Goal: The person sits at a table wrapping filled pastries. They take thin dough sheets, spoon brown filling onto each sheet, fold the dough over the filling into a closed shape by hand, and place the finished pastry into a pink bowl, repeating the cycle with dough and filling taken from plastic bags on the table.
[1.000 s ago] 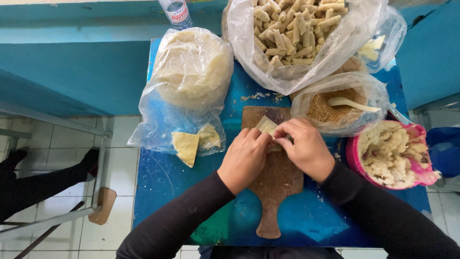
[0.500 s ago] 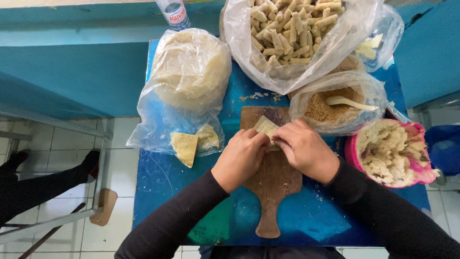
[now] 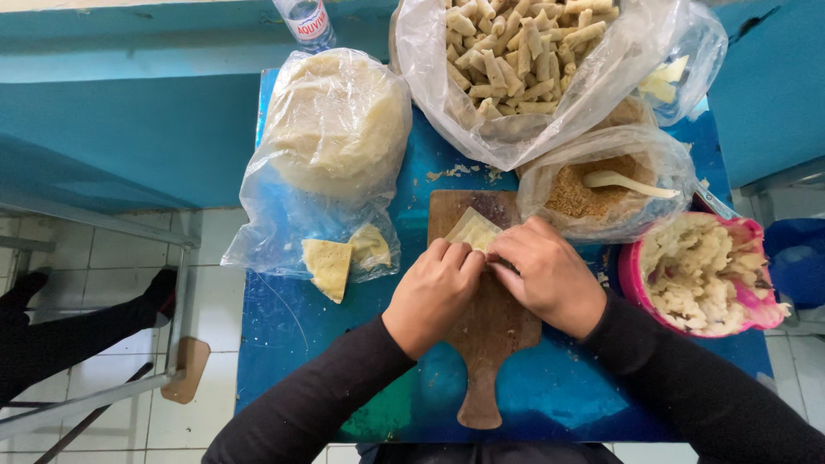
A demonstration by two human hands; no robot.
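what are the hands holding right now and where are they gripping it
Both hands, left and right, pinch the near edge of a pale dough wrapper lying on the wooden board; its far corner stays free.

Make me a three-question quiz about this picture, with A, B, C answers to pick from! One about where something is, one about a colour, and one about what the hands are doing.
1. Where does the pale wrapper lie?
A. on the wooden board
B. inside the pink bowl
C. on the floor

2. What colour is the table?
A. red
B. blue
C. white

3. What are the left hand and right hand doing?
A. resting apart, touching nothing
B. both pressed on the wrapper, fingers curled over its near edge
C. holding the spoon

Answers:
1 A: the wrapper sits on the board's upper part.
2 B: blue shows all around the board.
3 B: both hands meet at the wrapper; the spoon lies untouched in its bag of crumbs.
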